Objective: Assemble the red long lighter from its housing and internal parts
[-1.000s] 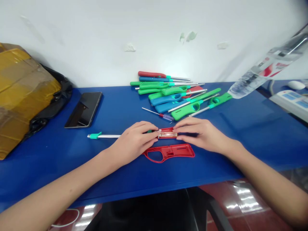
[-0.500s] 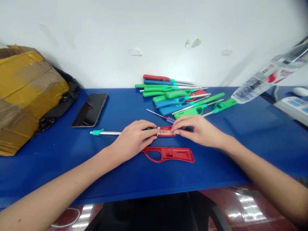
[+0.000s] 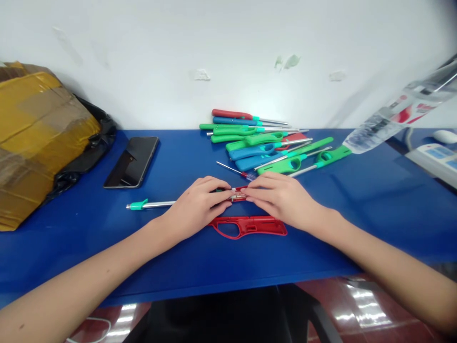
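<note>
My left hand [image 3: 203, 206] is closed round the left part of a red lighter half-shell [image 3: 243, 188], which lies on the blue table with small parts inside. My right hand [image 3: 282, 197] curls over the shell's right part, fingertips pressed at its inner parts; most of the shell is hidden beneath both hands. A silver lighter tube [image 3: 159, 204] with a teal collar sticks out to the left of my left hand. Nearer to me lies a second red half-shell [image 3: 255, 226], open side up, with a trigger loop. A screwdriver [image 3: 238, 170] with a clear handle lies just behind my hands.
Several green, blue and red stick lighters [image 3: 264, 152] lie piled against the wall. A black phone [image 3: 132, 162] rests at left, beside a taped cardboard box [image 3: 39, 143]. At right are a plastic bottle [image 3: 389, 116] and a white device [image 3: 433, 159]. The table's front edge [image 3: 221, 288] runs below.
My right hand has moved left along the shell, now covering more of it and reaching close to my left fingertips. The lighter tube's collar end has shifted slightly left and down.
</note>
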{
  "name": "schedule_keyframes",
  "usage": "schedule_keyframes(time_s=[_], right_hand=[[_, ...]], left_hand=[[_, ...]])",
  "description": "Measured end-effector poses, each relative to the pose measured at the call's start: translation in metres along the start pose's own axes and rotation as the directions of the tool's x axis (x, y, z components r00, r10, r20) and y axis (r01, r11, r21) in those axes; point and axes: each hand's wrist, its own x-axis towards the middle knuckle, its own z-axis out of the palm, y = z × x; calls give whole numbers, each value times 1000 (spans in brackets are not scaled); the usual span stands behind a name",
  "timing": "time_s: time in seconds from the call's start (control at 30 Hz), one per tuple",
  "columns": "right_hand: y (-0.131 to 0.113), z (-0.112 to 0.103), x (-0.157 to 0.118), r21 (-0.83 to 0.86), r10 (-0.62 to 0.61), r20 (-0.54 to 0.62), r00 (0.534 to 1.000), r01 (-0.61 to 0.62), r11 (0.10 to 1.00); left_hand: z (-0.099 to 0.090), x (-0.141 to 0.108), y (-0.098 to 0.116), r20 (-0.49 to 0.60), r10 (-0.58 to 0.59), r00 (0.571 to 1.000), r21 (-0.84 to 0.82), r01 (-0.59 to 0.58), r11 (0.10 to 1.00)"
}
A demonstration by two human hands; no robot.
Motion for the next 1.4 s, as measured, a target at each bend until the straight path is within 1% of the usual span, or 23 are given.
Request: schedule_keyframes(time_s=[0.1,0.17,0.23,0.3,0.4,0.47,0.53,0.67,0.83,0.97,1.1,1.2,1.27,1.4], right_hand=[[1,-1,3,-29,-47,-8,999,47,998],[2,-3,4,-49,-71,14,997,72,996],[0,-5,5,-96,-97,65,993,103,990],[-4,-7,8,-180,-110,137,985,134,974],[-13,-9,16,-318,-97,256,962,179,931],[-17,-9,20,-372,-95,291,952,204,906],[-17,-7,20,-381,-97,279,955,203,902],[-9,-3,16,-324,-108,245,964,186,928],[-1,-3,10,-262,-158,235,959,219,940],[1,-3,9,-242,-174,160,972,209,948],[2,-2,6,-221,-184,129,974,209,953],[3,-2,4,-173,-220,45,974,224,959],[2,-3,4,-136,-221,0,975,218,966],[0,-7,5,-76,-167,36,985,169,983]], left_hand=[[1,0,-1,-15,-10,1000,-30,10,999],[1,-1,-1,-17,-19,1000,-38,18,999],[1,-1,-1,-20,-24,1000,-36,23,999],[1,-2,-1,-18,-24,1000,-31,23,999],[1,-2,-1,-12,-29,1000,-25,29,999],[1,-1,-2,-10,-34,999,-23,34,999],[1,-1,-2,-12,-30,999,-21,30,999],[1,0,-2,-15,-14,1000,-20,14,1000],[1,0,-2,-7,-27,1000,-19,27,999],[1,-1,-2,11,-17,1000,-6,17,1000],[0,-1,-2,23,-23,999,-17,24,1000],[1,-1,-2,27,-28,999,-26,29,999],[1,-1,-1,26,-28,999,-32,29,999],[0,0,-1,27,-51,998,-55,53,997]])
